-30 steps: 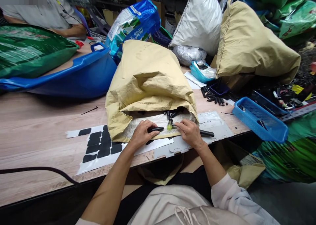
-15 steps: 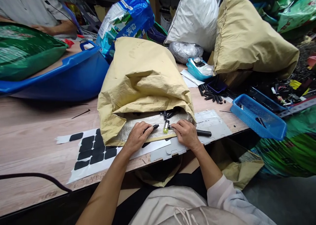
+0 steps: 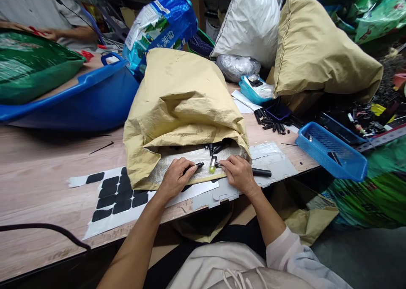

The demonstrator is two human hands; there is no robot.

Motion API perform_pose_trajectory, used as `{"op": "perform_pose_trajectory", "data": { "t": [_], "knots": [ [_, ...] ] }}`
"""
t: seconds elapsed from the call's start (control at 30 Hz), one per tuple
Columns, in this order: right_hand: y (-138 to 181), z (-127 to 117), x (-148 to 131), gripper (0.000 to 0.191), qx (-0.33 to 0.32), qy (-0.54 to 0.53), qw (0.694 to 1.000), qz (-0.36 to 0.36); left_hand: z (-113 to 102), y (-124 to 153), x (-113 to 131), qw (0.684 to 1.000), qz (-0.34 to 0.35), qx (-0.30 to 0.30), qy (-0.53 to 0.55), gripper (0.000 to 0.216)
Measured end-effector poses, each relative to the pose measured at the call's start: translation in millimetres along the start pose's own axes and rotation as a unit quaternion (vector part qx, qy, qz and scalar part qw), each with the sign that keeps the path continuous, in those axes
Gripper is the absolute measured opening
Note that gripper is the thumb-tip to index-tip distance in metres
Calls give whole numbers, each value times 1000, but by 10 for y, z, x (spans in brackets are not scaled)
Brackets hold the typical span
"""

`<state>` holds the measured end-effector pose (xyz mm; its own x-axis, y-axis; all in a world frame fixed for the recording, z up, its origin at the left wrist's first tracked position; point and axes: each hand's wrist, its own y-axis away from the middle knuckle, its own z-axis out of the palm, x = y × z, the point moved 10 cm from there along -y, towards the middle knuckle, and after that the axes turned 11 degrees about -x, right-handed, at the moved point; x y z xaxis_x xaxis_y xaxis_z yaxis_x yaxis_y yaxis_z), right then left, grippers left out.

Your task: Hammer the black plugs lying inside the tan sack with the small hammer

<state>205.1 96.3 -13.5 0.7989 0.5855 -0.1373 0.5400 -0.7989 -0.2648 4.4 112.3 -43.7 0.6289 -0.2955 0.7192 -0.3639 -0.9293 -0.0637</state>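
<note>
My left hand (image 3: 176,177) is closed around a slim black cylindrical piece (image 3: 199,166) whose tip sticks out past the thumb. In my right hand (image 3: 237,172) is a small hammer (image 3: 212,164), gripped near its head. That head is metal with a yellow-green end, and the black handle runs out to the right behind the hand. Both hands rest at the mouth of a tan woven sack (image 3: 190,86), over its pale inner lining. Several black pieces (image 3: 218,147) lie inside the opening; the sack's depth is hidden.
Under the sack lie a white sheet of black stickers (image 3: 122,206) and a grey board (image 3: 275,155). A blue basin (image 3: 79,107) stands left, a blue basket (image 3: 333,153) at the right edge. Black tubes (image 3: 272,124) are piled beyond. A co-worker's hand (image 3: 47,34) shows at far left.
My hands, the hammer and the black piece keep nearly the same places. The view has shifted slightly. At far left the co-worker's hands have moved, and a red item now shows in them.
</note>
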Motion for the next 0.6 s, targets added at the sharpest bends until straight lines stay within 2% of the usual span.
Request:
{"op": "perform_pose_trajectory", "data": {
  "t": [0.6],
  "knots": [
    [7,-19,-1,21,19,0,1000,-8,-4,11,28,1000,-6,-1,-7,28]
  ]
}}
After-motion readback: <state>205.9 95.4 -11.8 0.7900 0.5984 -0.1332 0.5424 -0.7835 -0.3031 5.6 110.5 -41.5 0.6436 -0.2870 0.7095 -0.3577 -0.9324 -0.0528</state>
